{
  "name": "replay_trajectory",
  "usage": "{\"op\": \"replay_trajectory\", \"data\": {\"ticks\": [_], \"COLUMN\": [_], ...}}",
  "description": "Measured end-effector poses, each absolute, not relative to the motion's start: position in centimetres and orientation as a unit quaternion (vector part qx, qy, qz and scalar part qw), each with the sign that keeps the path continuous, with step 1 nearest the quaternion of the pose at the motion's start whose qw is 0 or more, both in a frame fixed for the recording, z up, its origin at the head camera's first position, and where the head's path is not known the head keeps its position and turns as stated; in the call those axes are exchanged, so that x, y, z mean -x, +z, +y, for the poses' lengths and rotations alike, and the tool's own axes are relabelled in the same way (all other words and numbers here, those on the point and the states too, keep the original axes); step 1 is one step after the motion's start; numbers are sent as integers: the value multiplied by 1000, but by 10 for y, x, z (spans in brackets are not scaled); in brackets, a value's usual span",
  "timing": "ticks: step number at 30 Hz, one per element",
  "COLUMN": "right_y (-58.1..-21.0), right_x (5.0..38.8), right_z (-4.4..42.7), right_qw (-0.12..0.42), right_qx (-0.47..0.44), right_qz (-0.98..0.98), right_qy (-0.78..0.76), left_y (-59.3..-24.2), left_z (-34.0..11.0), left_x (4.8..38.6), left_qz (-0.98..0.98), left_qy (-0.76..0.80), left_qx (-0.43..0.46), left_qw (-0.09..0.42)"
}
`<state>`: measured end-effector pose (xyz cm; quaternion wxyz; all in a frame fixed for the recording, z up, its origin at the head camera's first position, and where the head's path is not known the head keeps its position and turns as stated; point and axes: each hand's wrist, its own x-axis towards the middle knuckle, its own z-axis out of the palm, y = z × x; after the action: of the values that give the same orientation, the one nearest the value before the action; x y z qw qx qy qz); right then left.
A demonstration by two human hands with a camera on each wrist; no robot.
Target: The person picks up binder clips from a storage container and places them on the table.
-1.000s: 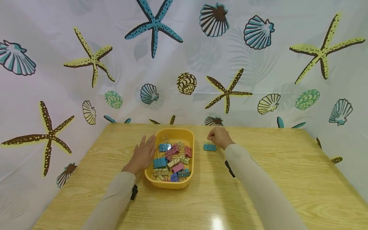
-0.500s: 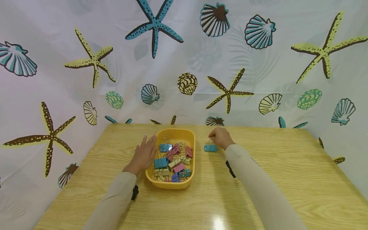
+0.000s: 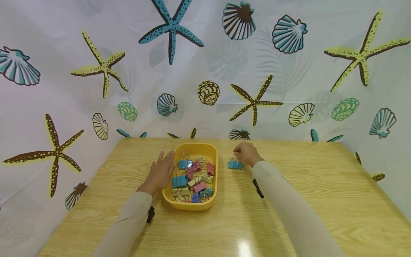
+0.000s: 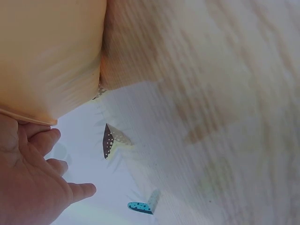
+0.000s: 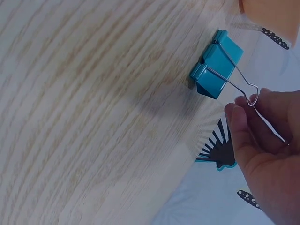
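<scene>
A pale left sleeve (image 3: 126,221) with a black band (image 3: 150,215) at the wrist leads up to the left hand (image 3: 159,173), which lies against the left side of a yellow tray (image 3: 189,206). Its fingers are extended and grasp nothing, pointing toward the back of the table (image 3: 314,171). Inside the tray sits a loose heap of binder clips (image 3: 199,187) in blue, pink and gold, some with their wire handles standing up. To the right, apart from the tray, a teal clip (image 3: 235,165) is just below and left of the right hand (image 3: 247,154). That hand pinches the clip's wire handle (image 5: 270,124) between thumb and fingers, with the clip's body beyond the fingertips; whether it touches the table, I cannot tell. The right sleeve (image 3: 285,203) slants away from that hand toward the lower right.
</scene>
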<state>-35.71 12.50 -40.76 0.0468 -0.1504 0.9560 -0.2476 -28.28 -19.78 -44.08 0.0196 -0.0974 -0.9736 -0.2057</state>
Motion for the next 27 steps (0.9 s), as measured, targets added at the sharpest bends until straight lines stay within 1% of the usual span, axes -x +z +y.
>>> {"op": "replay_trajectory", "data": {"ticks": [9,13,21,27], "right_y": [-406,-403,-376,-355], "right_x": [359,359,351,345], "right_z": [126,125,108,84], "right_qw": [64,81,86,98], "right_qx": [167,183,240,269], "right_qz": [954,953,949,942], "right_qy": [-240,-228,-184,-177], "left_y": [-440,-440,-442,-442], "left_z": [-198,-198,-200,-200], "left_x": [283,283,284,283], "left_qz": [-976,-976,-975,-975], "left_qy": [-197,-193,-194,-193], "left_qx": [94,101,108,108], "left_qw": [23,23,30,23]}}
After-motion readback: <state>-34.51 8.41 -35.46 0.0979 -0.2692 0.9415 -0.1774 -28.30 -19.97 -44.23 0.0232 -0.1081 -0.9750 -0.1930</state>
